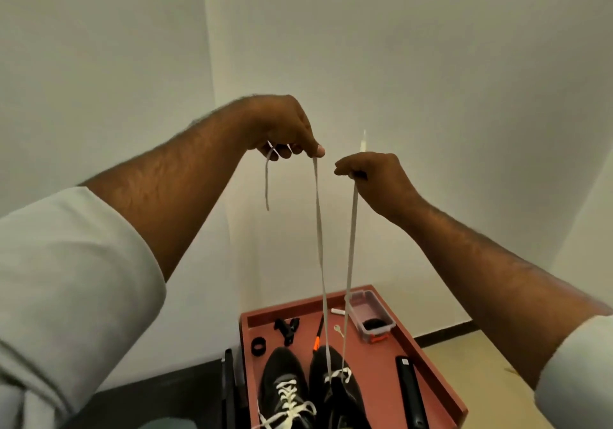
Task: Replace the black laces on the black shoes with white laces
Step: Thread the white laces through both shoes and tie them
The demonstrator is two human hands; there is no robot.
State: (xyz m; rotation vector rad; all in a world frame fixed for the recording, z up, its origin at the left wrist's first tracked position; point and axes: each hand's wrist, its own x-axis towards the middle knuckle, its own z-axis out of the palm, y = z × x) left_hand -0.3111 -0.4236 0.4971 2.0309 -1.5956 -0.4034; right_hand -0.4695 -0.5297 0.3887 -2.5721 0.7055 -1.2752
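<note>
Two black shoes stand side by side on a reddish tray (431,372). The left shoe (282,382) is fully laced in white. The right shoe (335,382) has a white lace (350,246) threaded only through its lowest eyelets, and both strands run straight up. My left hand (285,126) pinches one strand high above the tray, with the loose end hanging off to its left. My right hand (374,176) grips the other strand, whose tip sticks up above the fist.
On the tray lie a clear plastic box (371,312) holding something black, a black ring (258,345), black clips (287,327), an orange-and-black tool (317,335), a small key (338,330) and a long black bar (411,392). White walls meet in a corner behind.
</note>
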